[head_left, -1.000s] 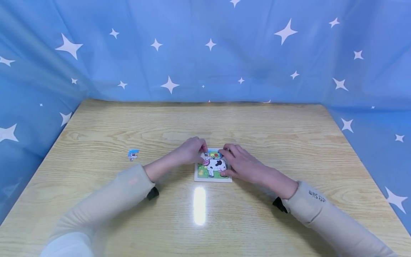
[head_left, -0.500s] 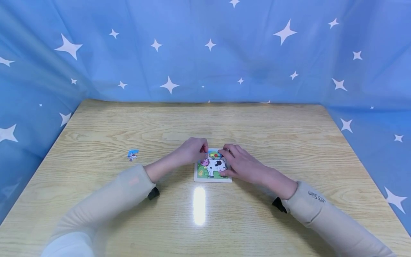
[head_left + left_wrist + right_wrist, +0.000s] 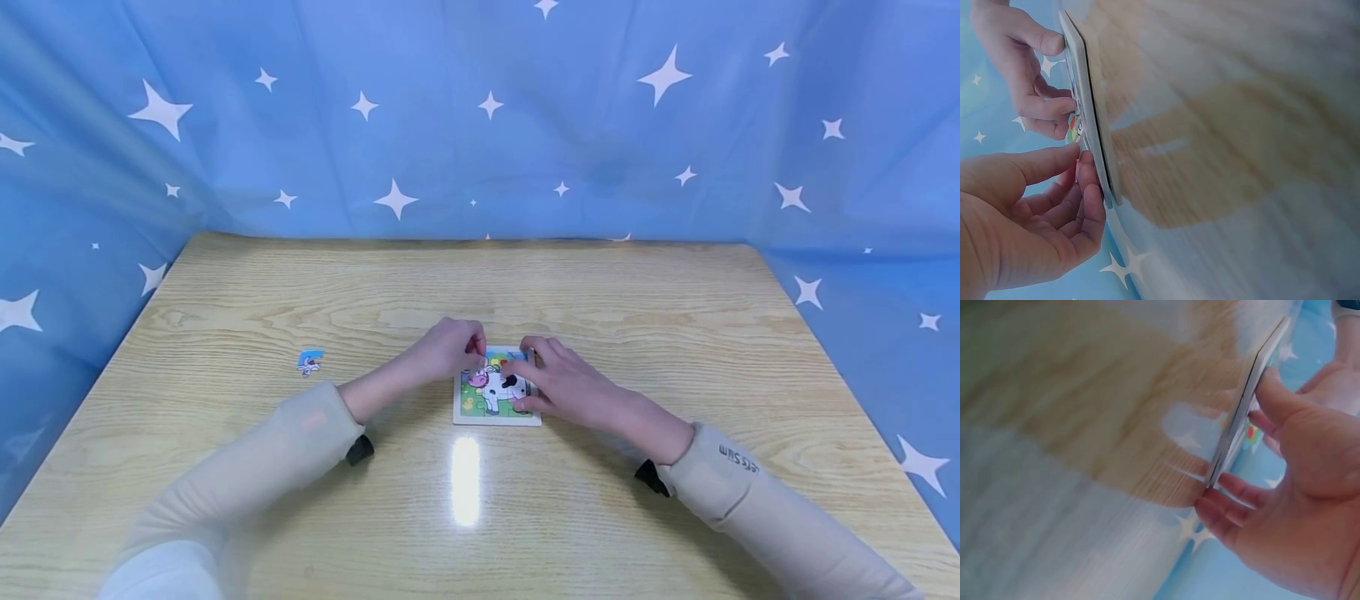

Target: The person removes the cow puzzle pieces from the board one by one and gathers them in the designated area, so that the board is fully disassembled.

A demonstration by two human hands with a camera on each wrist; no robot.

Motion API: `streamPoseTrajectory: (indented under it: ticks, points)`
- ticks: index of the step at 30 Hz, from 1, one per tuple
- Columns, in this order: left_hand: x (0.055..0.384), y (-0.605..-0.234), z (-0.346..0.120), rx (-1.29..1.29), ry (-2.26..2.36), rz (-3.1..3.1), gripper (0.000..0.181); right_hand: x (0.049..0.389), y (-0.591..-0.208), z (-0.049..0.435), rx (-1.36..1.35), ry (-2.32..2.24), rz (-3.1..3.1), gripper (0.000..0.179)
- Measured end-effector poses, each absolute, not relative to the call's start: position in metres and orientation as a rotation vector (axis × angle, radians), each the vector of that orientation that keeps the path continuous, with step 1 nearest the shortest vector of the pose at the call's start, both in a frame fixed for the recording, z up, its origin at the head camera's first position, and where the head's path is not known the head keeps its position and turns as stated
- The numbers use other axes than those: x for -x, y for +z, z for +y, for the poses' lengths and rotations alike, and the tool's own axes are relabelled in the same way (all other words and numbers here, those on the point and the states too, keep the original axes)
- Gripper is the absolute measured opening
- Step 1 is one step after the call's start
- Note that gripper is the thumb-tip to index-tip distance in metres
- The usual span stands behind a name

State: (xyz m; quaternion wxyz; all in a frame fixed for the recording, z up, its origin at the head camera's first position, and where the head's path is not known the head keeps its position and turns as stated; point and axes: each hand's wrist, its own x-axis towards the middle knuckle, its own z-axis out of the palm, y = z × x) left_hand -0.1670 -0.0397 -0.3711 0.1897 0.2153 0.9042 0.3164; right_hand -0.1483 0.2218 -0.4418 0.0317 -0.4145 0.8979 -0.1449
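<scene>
Piece-fitting, it seems: left hand (image 3: 450,350) pinches a tilted piece (image 3: 1073,130), right hand (image 3: 564,380) grips the puzzle (image 3: 497,421); next likely calls for aligning, pressing flush; loose piece (image 3: 309,362) lies apart.

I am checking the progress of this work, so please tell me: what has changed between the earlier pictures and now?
In the head view, the left hand drew its thumb back, uncovering more of the printed cow's face. The right hand shifted its index finger leftward, over the cow's back. No clear new grasp or release. The cow puzzle and loose piece stayed in place.
</scene>
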Motion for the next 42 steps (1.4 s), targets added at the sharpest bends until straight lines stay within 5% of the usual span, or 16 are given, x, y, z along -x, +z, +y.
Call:
streamPoseTrajectory:
  ticks: [34, 42]
  points:
    - [0.166, -0.365, -0.089, -0.489, 1.091, 2.475, 0.012, 0.145, -0.429, 0.219, 1.261, -0.486, 2.741, 0.044]
    - [0.162, -0.359, -0.108, -0.441, 1.145, 2.446, 0.014, 0.129, -0.394, 0.207, 1.26, -0.49, 2.726, 0.039]
